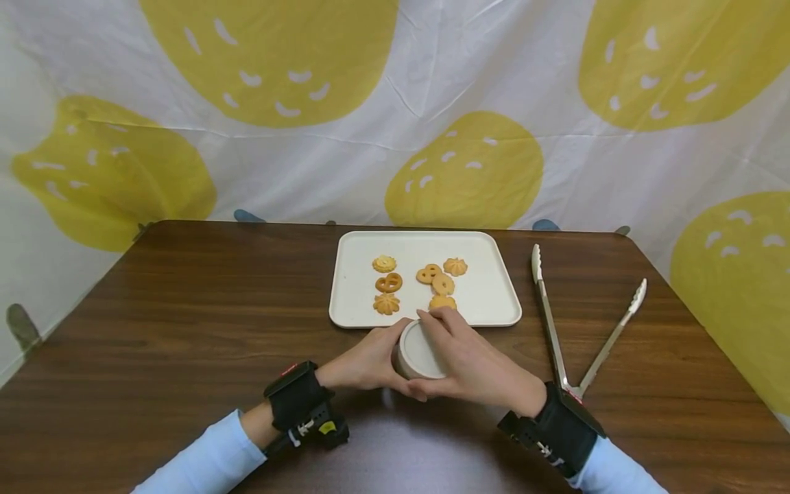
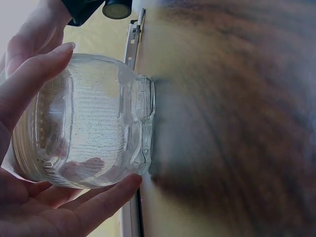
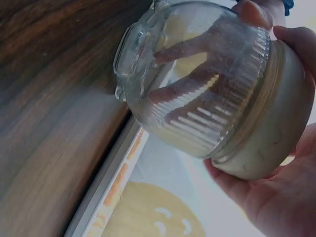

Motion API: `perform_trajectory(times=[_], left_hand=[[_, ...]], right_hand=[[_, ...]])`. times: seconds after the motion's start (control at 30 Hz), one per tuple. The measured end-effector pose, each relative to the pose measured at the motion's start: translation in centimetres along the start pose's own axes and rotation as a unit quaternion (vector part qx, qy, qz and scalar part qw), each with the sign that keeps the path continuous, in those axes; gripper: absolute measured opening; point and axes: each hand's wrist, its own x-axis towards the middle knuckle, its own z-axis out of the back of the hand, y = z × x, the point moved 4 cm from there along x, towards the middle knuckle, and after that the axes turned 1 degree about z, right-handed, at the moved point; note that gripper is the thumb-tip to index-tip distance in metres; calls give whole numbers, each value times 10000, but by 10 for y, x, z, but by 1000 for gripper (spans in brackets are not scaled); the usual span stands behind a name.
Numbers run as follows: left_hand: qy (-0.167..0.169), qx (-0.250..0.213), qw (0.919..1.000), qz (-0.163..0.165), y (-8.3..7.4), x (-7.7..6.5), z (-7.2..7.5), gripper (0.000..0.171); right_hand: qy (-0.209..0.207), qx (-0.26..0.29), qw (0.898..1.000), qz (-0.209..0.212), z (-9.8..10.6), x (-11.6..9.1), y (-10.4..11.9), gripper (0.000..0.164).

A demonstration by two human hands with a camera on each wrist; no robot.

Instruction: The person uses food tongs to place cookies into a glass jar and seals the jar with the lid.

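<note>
Between both hands is a clear, empty glass jar (image 2: 94,118) with ribbed sides and a moulded, footed base. A round whitish lid (image 1: 422,351) sits on its top. My left hand (image 1: 370,360) wraps its fingers and thumb around the jar's glass body. My right hand (image 1: 472,360) grips the rim of the lid (image 3: 276,123), fingers on the far side and thumb on the near side. The jar's base is right at the tabletop in both wrist views. Just behind the jar lies a white tray (image 1: 420,245) with several cookies on it.
On the tray are a pretzel-shaped cookie (image 1: 389,282), a ridged round cookie (image 1: 386,304) and several others. Metal tongs (image 1: 551,329) lie spread apart to the right, near the right wrist. A patterned cloth (image 1: 345,171) hangs behind the brown wooden table (image 1: 185,309).
</note>
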Motion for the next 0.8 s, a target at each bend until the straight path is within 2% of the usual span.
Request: perform_trajectory(times=[0.2,0.4,0.63,0.8], left_hand=[[30,-180,9998,49,-1,-1,0,83],[106,-263,9996,-66,-2,-1,-1,78],[149,-152,9997,-102,-3,0,-2,76],[140,-167,9997,-77,-3,1,-2,76]], right_hand=[[-43,372,9992,-128,7,0,-4,78],[-101,471,9986,-225,13,-3,-8,78],[-157,496,9980,-346,19,-17,-14,77],[-170,375,9970,-654,25,-32,-24,78]])
